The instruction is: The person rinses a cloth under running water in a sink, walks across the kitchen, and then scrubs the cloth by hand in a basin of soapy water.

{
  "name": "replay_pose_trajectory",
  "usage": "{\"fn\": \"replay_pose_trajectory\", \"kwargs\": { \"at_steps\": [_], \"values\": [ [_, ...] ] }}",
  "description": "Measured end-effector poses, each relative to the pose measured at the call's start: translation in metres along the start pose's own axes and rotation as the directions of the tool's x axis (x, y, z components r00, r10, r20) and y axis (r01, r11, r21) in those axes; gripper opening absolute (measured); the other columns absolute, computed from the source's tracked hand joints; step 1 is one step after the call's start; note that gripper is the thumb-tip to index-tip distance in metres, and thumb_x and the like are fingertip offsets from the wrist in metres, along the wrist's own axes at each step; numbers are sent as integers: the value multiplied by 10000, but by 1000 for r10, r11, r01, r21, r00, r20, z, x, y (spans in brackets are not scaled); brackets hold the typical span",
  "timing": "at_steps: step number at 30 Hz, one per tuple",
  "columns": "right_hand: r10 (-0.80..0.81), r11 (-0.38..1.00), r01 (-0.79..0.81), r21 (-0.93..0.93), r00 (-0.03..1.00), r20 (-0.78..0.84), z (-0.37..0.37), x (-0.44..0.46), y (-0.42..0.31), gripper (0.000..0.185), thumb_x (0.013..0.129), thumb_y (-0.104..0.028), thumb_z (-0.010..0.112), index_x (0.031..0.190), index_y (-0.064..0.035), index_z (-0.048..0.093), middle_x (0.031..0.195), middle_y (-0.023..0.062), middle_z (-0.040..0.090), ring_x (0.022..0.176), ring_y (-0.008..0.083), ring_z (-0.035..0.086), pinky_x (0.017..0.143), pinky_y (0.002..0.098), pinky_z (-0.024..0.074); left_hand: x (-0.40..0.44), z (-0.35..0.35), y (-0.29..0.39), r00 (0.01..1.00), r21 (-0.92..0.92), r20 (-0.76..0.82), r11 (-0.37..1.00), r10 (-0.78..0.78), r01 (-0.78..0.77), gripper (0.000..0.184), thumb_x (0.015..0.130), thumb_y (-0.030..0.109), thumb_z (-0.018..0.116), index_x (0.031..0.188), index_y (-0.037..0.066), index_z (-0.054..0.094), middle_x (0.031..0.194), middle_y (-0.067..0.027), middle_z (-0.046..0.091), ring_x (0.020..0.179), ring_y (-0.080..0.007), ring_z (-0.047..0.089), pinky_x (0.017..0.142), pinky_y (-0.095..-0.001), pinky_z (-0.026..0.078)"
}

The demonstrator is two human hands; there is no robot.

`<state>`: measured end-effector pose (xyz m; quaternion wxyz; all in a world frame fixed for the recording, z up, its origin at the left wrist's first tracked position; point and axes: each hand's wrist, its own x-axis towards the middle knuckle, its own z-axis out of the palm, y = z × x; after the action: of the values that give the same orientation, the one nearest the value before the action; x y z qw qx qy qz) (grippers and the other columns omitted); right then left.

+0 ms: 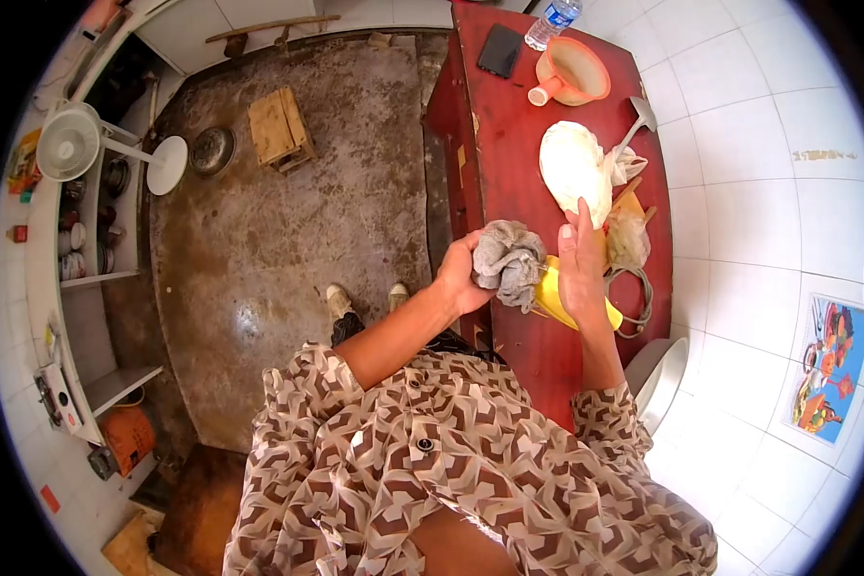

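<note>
My left hand (460,276) is closed around a crumpled grey cloth (510,261) at the left edge of the red tabletop (528,370). To its right, my right hand (582,264) is held edge-up with the fingers stretched out, and nothing shows in its grasp. A bright yellow object (550,293) lies beneath and beside this hand, partly covered by it; its kind is unclear. Just beyond the fingertips is a pale, overexposed round item (571,163), perhaps wrapped in plastic.
Farther back on the table are an orange dipper (573,72), a flat black item (499,51), a water bottle (553,23) and a ladle (637,123). A grey cable (640,305) coils near the wall. On the floor stands a wooden stool (278,125); shelves (115,278) line the left.
</note>
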<state>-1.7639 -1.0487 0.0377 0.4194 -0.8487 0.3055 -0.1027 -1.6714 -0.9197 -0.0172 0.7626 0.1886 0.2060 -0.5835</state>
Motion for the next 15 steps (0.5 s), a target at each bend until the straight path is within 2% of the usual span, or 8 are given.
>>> {"fn": "replay_pose_trajectory", "kwargs": {
  "at_steps": [2,8,12,15],
  "values": [
    [16,995,-15,-94,1000,16,3,3,9,562,955,-345,317,1399,-25,188,1342,233,371,1225,354,397,999,399,319,-1,0,1,1000,9,0,1000,-15,15,409,935,220,235,1177,13,492,1174,-155,534,1091,-295,506,989,-446,372],
    [28,983,-16,-183,998,61,2,2,8,576,947,-375,319,1391,-23,217,1351,224,363,1231,364,382,1002,411,312,3,-8,3,998,-12,19,999,-53,53,401,927,237,249,1152,31,510,1146,-141,549,1072,-287,516,981,-444,376],
    [100,984,-126,128,976,195,-16,1,-5,595,953,-399,309,1393,-10,209,1354,240,351,1250,331,373,1018,375,301,2,-12,5,997,-1,49,998,-62,62,389,915,245,260,1110,47,533,1108,-129,568,1040,-277,536,970,-446,387],
    [45,997,-54,62,990,131,-19,1,-12,608,953,-409,319,1397,-11,200,1343,245,364,1243,320,384,1021,364,299,2,-15,5,996,-15,59,998,-65,66,409,917,247,260,1141,30,524,1151,-138,549,1061,-288,523,974,-450,378]
  ]
}}
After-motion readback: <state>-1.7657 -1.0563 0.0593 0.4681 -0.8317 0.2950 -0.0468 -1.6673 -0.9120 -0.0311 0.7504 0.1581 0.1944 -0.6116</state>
